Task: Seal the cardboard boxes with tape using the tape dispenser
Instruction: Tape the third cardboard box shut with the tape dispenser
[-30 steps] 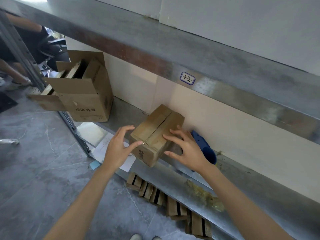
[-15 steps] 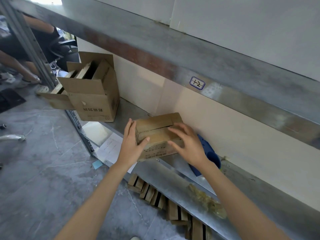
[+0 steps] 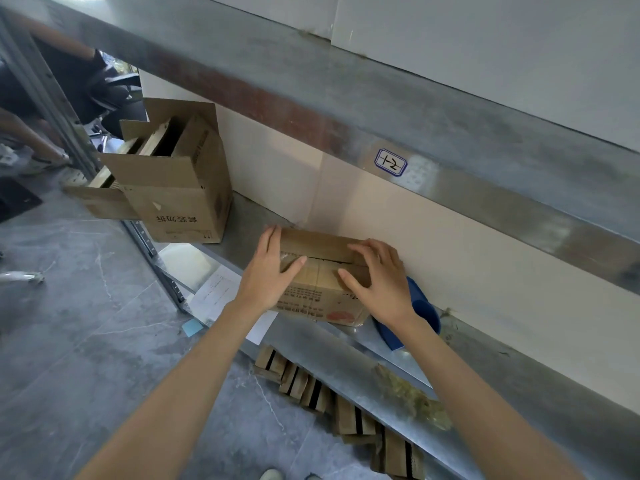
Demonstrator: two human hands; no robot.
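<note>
A small cardboard box (image 3: pixel 320 271) stands on the metal shelf (image 3: pixel 249 220), its top flaps closed with a seam running left to right. My left hand (image 3: pixel 268 271) lies flat against the box's left end, thumb on the top. My right hand (image 3: pixel 379 282) rests on the right part of the top, fingers spread and nearly straight. A blue tape dispenser (image 3: pixel 420 311) lies on the shelf just right of the box, partly hidden behind my right wrist.
A larger open cardboard box (image 3: pixel 180 195) stands at the shelf's left end. White paper sheets (image 3: pixel 221 292) overhang the shelf edge. Crumpled clear tape (image 3: pixel 412 398) lies to the right. Flattened cartons (image 3: pixel 343 403) lie on the floor below. An upper shelf beam (image 3: pixel 346 109) hangs overhead. A person's legs are far left.
The small box turned from slanted to square with the shelf and settled flat. My hands shifted with it, the left to its end and the right onto its top.
</note>
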